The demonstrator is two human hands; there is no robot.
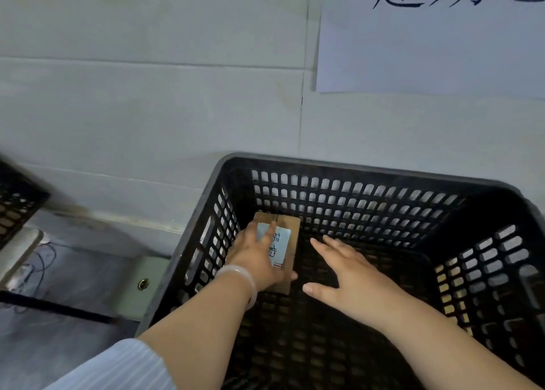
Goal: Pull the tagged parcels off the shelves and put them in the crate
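Note:
A black plastic lattice crate (348, 165) stands against a pale wall, seen from above. Inside it, at the left wall near the bottom, is a small brown cardboard parcel (292, 242) with a light blue tag bearing handwriting (280, 246). My left hand (256, 257), with a pale bangle on the wrist, is wrapped around the parcel from the left, thumb under its near end. My right hand (348, 274) hovers flat inside the crate to the right of the parcel, fingers spread, holding nothing. No shelves are in view.
A second black lattice crate (17, 203) shows partly at the left edge. A white paper sign with large black characters (427, 35) hangs on the wall at the upper right. Grey floor with thin wires (38, 259) lies to the left.

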